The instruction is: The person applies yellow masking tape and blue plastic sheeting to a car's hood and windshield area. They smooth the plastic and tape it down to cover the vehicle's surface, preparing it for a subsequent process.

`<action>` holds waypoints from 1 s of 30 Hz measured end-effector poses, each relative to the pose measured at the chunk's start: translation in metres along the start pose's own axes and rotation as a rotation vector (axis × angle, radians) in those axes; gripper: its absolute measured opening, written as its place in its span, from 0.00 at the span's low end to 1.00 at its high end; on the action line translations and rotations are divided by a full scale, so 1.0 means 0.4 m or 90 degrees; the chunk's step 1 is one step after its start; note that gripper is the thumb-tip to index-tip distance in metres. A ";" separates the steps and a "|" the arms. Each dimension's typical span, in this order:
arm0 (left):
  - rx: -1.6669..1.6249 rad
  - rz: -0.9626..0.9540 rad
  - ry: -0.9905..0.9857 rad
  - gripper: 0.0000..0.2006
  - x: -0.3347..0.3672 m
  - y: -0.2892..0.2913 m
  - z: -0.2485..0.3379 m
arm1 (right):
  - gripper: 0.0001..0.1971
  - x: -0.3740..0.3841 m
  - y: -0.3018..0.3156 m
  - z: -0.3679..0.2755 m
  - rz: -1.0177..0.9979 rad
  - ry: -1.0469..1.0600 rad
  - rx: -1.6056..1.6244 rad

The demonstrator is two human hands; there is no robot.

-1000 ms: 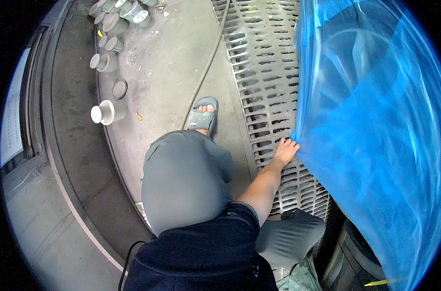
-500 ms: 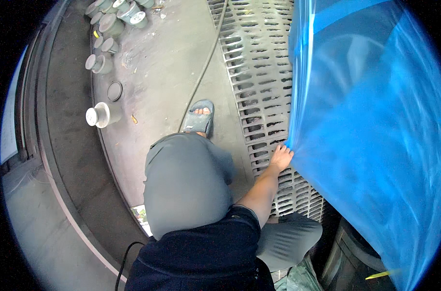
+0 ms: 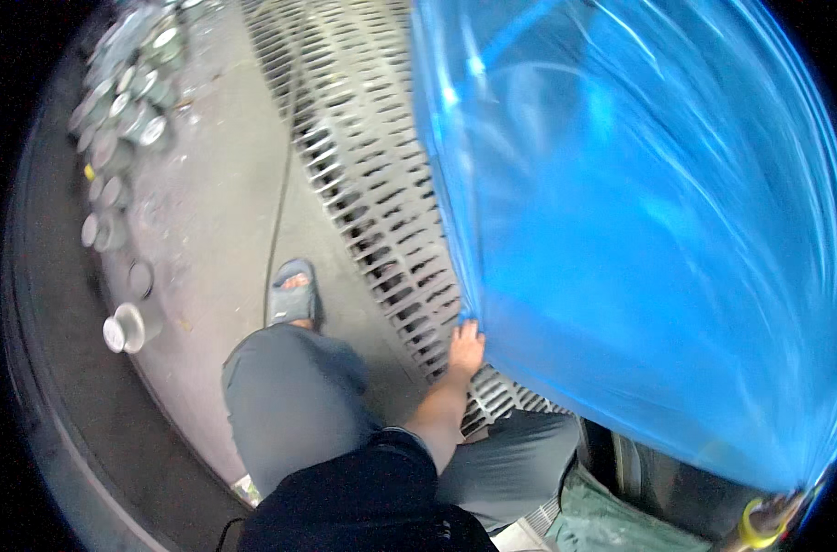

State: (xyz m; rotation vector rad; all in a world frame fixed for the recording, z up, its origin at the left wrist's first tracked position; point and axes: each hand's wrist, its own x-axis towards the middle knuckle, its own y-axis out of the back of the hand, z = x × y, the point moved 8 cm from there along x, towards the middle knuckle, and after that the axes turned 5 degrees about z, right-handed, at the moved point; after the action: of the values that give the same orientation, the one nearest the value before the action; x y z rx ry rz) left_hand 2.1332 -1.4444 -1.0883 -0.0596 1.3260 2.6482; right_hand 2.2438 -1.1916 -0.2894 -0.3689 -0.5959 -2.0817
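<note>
A large, shiny, translucent blue plastic sheet spreads across the right side of the head view. My left hand is closed on its near left edge, where the film bunches into folds. At the lower right, my right hand is partly in view, dim and blurred, with a yellow band at the wrist. The sheet's near right corner gathers into this hand, which appears closed on it. Between the two hands the sheet's lower edge is drawn out.
A slatted metal grating runs beneath the sheet's left side. Several grey lidded pots stand along the left wall, with a white-lidded container nearer. A hose or cable crosses the floor by my sandalled foot. Green crumpled material lies low right.
The view has swung right, so the floor things sit further left and lower. The blue sheet is spread wider, its right corner pulled out, and my right hand has come into sight.
</note>
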 end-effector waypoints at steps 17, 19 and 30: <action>-0.056 -0.094 -0.365 0.13 -0.068 -0.054 0.222 | 0.18 0.038 -0.031 0.201 0.219 -0.940 0.410; -0.049 -0.109 -0.363 0.13 -0.078 -0.076 0.231 | 0.18 0.059 -0.031 0.176 0.194 -0.917 0.367; 0.020 -0.105 -0.236 0.11 -0.067 -0.133 0.126 | 0.18 0.032 -0.035 0.263 0.103 -0.721 0.424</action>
State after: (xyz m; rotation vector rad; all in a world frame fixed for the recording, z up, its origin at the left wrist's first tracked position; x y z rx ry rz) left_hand 2.1710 -1.3769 -1.0968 0.2994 1.1813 2.3539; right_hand 2.2285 -1.1367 -0.1989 -1.1416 -1.7673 -1.2429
